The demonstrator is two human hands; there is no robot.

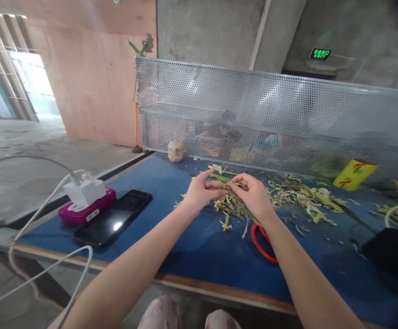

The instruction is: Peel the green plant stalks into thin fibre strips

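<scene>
My left hand (pixel 204 189) is closed loosely on thin green plant stems (pixel 222 177), its thumb and index finger on either side of them. Pinched between the thumb and fingers of my right hand (pixel 253 194) is part of the same stems; exactly where each finger grips is hard to see. Beneath both hands lies a pile of loose stems and pale, shredded plant bits (pixel 225 206). Red-handled scissors (pixel 262 246) rest by my right wrist, which partly covers them, so their blades are hidden.
A blue tabletop (pixel 199 260) carries more plant scraps (pixel 305 196) to the right. At left lie a black phone (pixel 116 219) and a magenta box (pixel 99 208) under a white charger (pixel 84 189) with cables. A perforated metal screen (pixel 270 109) borders the back. A yellow box (pixel 352 175) stands near it.
</scene>
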